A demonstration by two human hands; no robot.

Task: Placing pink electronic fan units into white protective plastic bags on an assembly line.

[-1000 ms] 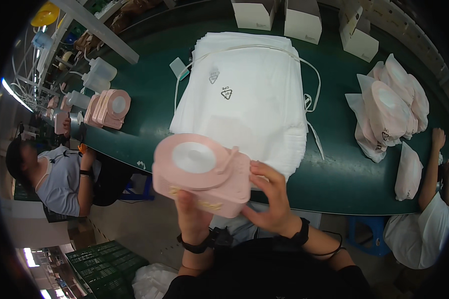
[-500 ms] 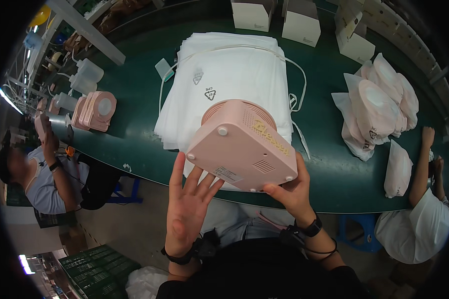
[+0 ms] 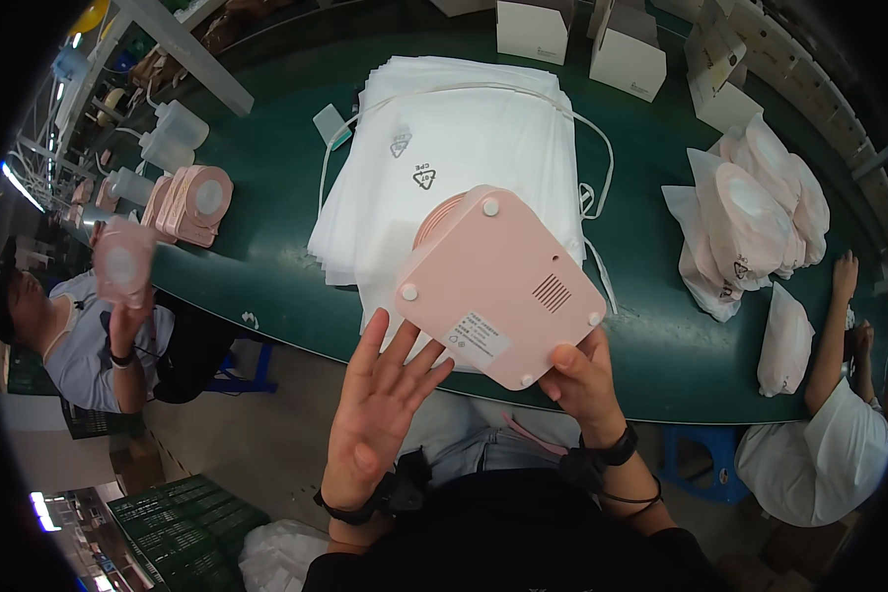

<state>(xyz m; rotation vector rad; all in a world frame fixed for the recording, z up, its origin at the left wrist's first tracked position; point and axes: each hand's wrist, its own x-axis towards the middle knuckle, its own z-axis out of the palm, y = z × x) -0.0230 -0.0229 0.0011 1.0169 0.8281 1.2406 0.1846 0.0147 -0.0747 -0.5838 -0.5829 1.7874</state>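
A pink box-shaped appliance [image 3: 508,296] is tilted up in front of me, its underside facing me. That side carries white round feet, vent slots and a white label; a ringed round part shows at its far left. My right hand [image 3: 584,390] grips its lower right corner, thumb on the underside. My left hand [image 3: 373,419] is open, palm up and fingers spread, beside its lower left edge; whether the fingertips touch it I cannot tell. Beyond the appliance lies a stack of white plastic bags [image 3: 474,123], with a white cord [image 3: 610,163] across it.
Bagged pink appliances [image 3: 750,212] lie on the right of the green table [image 3: 276,217], bare ones [image 3: 202,202] stand at left near clear bottles [image 3: 173,133]. Open white boxes [image 3: 627,64] line the back. A co-worker [image 3: 89,345] holds a pink appliance at left; another [image 3: 819,444] sits at right.
The appliance has turned in my right hand, so its underside now faces me more fully and its patterned side is hidden. My left hand stays open. The left co-worker's appliance has moved right.
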